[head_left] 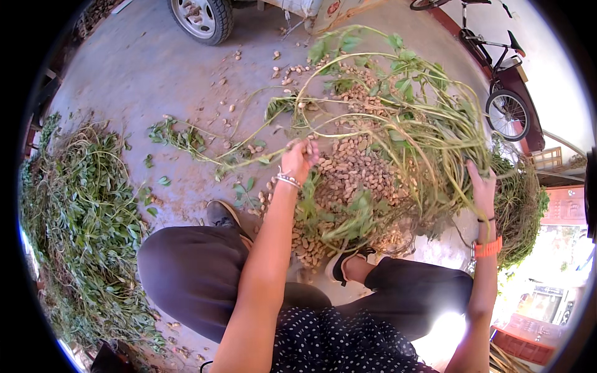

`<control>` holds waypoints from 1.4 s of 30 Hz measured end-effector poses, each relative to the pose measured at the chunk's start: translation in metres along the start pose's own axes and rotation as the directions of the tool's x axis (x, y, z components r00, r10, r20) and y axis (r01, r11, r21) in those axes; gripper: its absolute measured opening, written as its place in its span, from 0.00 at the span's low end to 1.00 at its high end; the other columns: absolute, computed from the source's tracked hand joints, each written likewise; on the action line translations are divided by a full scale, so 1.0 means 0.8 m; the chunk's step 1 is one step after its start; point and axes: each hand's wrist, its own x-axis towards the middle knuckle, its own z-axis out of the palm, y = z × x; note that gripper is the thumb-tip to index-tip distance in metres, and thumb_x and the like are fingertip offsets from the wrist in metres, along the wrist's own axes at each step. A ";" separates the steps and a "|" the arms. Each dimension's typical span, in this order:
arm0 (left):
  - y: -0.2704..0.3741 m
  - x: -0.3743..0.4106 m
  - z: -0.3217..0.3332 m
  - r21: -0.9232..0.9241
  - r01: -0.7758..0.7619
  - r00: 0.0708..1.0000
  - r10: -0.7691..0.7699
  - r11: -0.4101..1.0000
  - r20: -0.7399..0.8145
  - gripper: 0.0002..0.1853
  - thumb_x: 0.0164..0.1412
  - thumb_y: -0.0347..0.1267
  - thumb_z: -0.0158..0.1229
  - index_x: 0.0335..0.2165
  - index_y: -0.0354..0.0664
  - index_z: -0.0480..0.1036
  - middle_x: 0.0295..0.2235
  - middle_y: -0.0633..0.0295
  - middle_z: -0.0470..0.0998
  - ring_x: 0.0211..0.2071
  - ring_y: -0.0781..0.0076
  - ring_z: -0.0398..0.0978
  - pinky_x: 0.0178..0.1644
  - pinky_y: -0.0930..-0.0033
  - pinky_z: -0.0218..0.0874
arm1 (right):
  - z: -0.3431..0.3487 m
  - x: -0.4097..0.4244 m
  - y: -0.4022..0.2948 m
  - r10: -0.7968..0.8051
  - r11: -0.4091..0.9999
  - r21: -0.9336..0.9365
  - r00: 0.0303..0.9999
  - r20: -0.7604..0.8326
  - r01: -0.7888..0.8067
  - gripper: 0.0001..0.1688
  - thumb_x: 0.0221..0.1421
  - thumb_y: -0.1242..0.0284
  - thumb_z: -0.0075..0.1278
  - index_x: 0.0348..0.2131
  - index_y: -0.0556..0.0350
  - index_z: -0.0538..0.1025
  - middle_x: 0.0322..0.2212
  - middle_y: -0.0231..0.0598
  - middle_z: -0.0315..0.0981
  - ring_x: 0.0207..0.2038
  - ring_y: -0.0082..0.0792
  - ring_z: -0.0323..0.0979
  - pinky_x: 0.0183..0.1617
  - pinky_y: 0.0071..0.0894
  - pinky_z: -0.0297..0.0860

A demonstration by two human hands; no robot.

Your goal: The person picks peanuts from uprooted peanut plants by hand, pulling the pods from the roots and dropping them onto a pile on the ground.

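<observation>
A large bunch of peanut plants (433,126) with long pale stems and green leaves hangs from my right hand (482,179), which is closed around the stems at the right. My left hand (301,156) is out over the floor near the middle, its fingers closed around a few peanuts beside a loose stem. Below the bunch spreads a pile of unshelled peanuts (354,163), partly covered by stems and leaves. One leafy stem (186,140) stretches out to the left of my left hand.
On the left lies a big heap of leafy plants (88,224). Another plant heap (517,200) stands behind my right hand. A vehicle wheel (203,18) is at the top, and a bicycle (507,114) leans along the right wall. Loose peanuts (232,108) dot the concrete floor (154,65).
</observation>
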 end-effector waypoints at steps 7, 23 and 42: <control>-0.028 -0.068 -0.030 0.223 0.171 0.971 -0.203 0.960 0.125 0.10 0.60 0.32 0.45 0.38 0.41 0.68 0.28 0.68 0.73 0.26 0.83 0.68 0.28 0.77 0.61 | 0.014 0.019 0.029 0.144 0.807 -0.572 0.892 0.428 0.144 0.44 0.40 0.67 0.61 0.53 0.66 0.58 0.43 0.48 0.68 0.45 0.37 0.67 0.49 0.32 0.62; 0.018 -0.203 0.007 0.507 -0.068 0.941 -0.114 0.859 0.319 0.11 0.61 0.36 0.48 0.36 0.38 0.69 0.25 0.68 0.70 0.24 0.81 0.68 0.25 0.79 0.61 | 0.304 -0.028 -0.103 -0.073 0.674 -0.161 0.282 0.957 0.721 0.14 0.48 0.71 0.48 0.38 0.52 0.72 0.31 0.48 0.72 0.34 0.47 0.71 0.36 0.43 0.65; 0.020 -0.250 0.027 -0.100 0.042 0.983 -0.023 0.994 0.182 0.10 0.60 0.36 0.49 0.32 0.38 0.68 0.21 0.67 0.68 0.15 0.86 0.59 0.16 0.84 0.50 | 0.303 -0.052 -0.147 -0.246 0.603 -0.230 0.452 0.857 0.764 0.27 0.55 0.55 0.41 0.15 0.55 0.74 0.14 0.49 0.68 0.20 0.53 0.68 0.25 0.47 0.63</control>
